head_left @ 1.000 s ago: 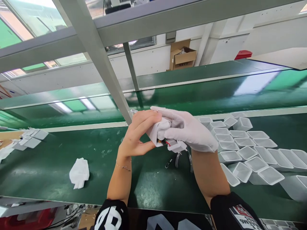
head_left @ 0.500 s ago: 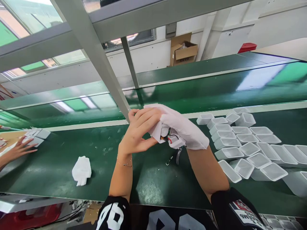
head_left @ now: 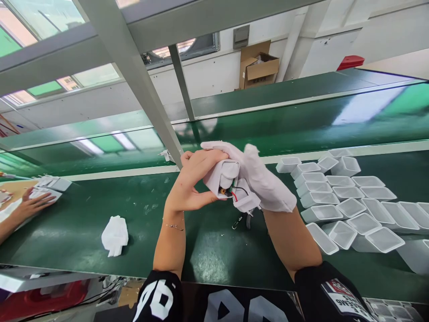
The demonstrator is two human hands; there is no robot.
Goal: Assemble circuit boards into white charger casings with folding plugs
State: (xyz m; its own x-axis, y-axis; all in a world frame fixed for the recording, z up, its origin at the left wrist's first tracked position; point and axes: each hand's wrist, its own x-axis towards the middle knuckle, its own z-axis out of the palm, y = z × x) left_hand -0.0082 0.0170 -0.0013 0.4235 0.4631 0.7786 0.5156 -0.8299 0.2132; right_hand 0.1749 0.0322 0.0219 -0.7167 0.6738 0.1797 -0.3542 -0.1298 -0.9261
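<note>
My bare left hand (head_left: pixel 197 179) is closed around the left side of a white plastic housing (head_left: pixel 214 181), thumb below and fingers over the top. Inside its open end show a rounded white part, a bit of green board and red and black wires (head_left: pixel 237 193). A smaller white piece (head_left: pixel 246 201) hangs at the wires' other end. My right hand (head_left: pixel 264 179), in a white cloth glove, holds the housing from behind and the right, its thumb raised. Below the hands, a small dark object with white lettering (head_left: pixel 237 222) lies on the green bench (head_left: pixel 140 241).
Rows of translucent white plastic cases (head_left: pixel 338 197) stand on the right. A crumpled white cloth (head_left: pixel 115 235) lies left of my arms. At far left another person's hand (head_left: pixel 31 205) touches white boxes (head_left: pixel 53 185). A grey metal post (head_left: pixel 144 85) rises just beyond my left hand.
The housing has turned so its open end faces me more, showing the rounded part inside. My gloved right thumb has lifted off. At far left, the other person's hand has moved onto the white boxes.
</note>
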